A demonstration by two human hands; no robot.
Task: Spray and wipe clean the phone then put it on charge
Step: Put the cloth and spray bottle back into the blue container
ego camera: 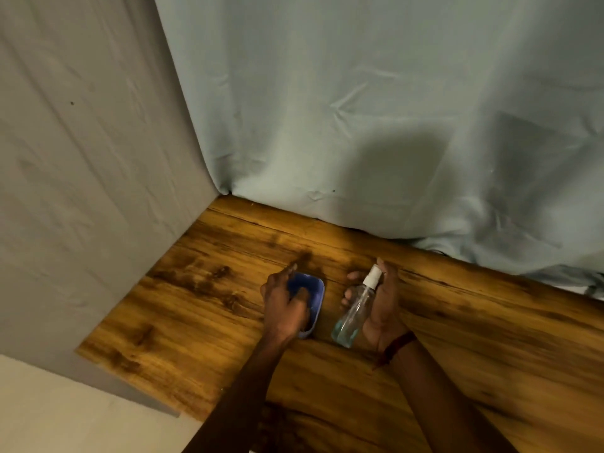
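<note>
**Blue phone (312, 291) under the left hand (283, 310), clear bottle in the right hand (383, 304)**

By count: one phone, one spray bottle (353, 310), two bare hands, one wooden table (202, 325), and two hanging cloths behind it.

The phone lies flat on the table near the middle of the view, just left of the bottle and apart from it. The left hand comes down on it from the near side and covers most of its left half. Its fingers are bent around the phone and hold it against the wood, with one finger reaching past the far edge. Whether anything else is tucked under that palm cannot be told.

The right hand is curled round the spray bottle, with fingertips showing on the bottle's left and the thumb up near the nozzle. The bottle is tilted: its white spray head (373, 276) points away from the person, and its base sits low near the wrist. A red thread (399, 344) circles that wrist.

A pale blue sheet (376, 109) hangs along the far edge of the table, creased, with a dark shadow across it. A grey cloth (81, 158) hangs on the left side, and the two meet at the table's far corner.

The phone's visible part is deep blue with a lighter rim and a rounded far-right corner. The bottle is see-through plastic with a little bluish liquid pooled at its base.
</note>
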